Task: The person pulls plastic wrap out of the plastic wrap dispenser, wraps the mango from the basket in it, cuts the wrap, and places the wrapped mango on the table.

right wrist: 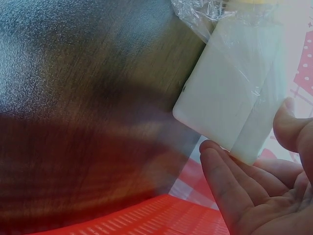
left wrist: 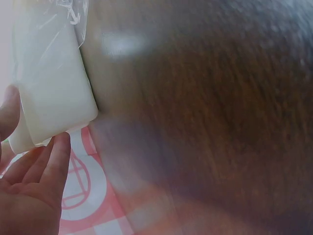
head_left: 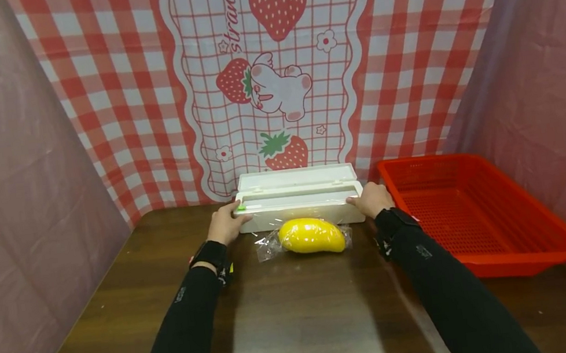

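A long white plastic-wrap dispenser (head_left: pixel 300 215) with its lid (head_left: pixel 296 177) raised stands at the back of the table. A small green slider (head_left: pixel 241 207) shows at its left end. My left hand (head_left: pixel 224 224) holds the dispenser's left end, thumb at the front top edge and fingers (left wrist: pixel 57 159) along the end face. At the right end my right hand (head_left: pixel 372 199) holds it the same way, with its fingers (right wrist: pixel 225 181) against the end. Right before the dispenser lies a yellow mango (head_left: pixel 311 235) in clear plastic wrap (head_left: pixel 269 247); neither hand touches the mango.
A red plastic basket (head_left: pixel 522 201) stands on the right of the brown wooden table (head_left: pixel 299 314), close to my right hand and forearm. Behind the dispenser hangs a red-and-white checked cloth (head_left: pixel 138 100) with strawberries. Pink curtains (head_left: pixel 18 201) flank both sides.
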Available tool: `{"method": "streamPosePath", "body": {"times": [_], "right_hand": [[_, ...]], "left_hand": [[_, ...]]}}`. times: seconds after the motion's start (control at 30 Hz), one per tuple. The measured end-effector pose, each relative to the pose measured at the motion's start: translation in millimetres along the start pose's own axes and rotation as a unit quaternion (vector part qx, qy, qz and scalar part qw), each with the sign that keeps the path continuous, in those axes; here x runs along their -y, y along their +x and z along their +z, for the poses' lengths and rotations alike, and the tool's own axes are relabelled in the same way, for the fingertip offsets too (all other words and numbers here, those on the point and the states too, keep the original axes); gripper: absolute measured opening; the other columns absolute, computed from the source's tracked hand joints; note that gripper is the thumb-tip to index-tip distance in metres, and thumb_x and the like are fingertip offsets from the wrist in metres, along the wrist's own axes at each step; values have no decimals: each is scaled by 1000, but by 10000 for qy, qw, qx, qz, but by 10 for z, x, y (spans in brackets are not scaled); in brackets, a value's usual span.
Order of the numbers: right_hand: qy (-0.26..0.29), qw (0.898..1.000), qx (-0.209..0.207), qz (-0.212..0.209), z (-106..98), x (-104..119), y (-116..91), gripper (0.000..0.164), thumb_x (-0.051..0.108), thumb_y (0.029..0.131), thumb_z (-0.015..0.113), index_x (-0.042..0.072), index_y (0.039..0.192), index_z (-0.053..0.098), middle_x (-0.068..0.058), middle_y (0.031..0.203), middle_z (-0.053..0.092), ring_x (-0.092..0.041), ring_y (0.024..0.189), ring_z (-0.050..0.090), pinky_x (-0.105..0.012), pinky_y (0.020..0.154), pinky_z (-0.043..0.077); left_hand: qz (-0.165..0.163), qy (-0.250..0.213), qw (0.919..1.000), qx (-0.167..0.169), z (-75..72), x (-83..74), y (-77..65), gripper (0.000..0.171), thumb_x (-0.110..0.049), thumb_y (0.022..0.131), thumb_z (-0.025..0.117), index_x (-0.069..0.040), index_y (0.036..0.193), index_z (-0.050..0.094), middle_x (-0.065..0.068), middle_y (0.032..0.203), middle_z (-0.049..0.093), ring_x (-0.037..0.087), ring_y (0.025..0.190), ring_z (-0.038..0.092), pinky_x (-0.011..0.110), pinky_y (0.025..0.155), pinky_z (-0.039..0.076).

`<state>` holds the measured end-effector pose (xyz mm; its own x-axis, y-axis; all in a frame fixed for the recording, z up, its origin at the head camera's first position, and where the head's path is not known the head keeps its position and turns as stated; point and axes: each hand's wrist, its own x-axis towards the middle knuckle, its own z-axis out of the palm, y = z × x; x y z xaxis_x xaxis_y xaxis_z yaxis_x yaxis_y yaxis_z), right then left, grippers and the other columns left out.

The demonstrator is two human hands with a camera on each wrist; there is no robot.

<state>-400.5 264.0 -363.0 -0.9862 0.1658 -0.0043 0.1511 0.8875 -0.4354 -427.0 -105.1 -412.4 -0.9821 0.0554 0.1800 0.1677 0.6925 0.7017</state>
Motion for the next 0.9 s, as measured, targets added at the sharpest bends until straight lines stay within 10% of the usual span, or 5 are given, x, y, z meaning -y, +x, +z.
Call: {"method": "streamPosePath", "body": {"times": [0.5, 0.9], "right_hand": [[-43, 9999, -87, -40, 16, 2, -25, 58, 44, 96, 68, -13, 107, 65, -23, 92, 64, -33, 81, 59, -40, 68, 48], [-34, 10000, -52, -77, 5, -4, -36, 58, 43, 96, 68, -14, 107, 65, -21, 88, 63, -33, 79, 57, -40, 68, 48]], "left_hand": [[132, 108, 9986, 494, -75, -39, -26, 69, -30, 97, 71, -2, 153, 43, 22, 153, 45, 40, 142, 40, 52, 114, 35], [262, 96, 9994, 205, -46, -10, -38, 62, -28, 98, 70, -5, 150, 46, 22, 146, 53, 40, 133, 50, 52, 108, 41]]}}
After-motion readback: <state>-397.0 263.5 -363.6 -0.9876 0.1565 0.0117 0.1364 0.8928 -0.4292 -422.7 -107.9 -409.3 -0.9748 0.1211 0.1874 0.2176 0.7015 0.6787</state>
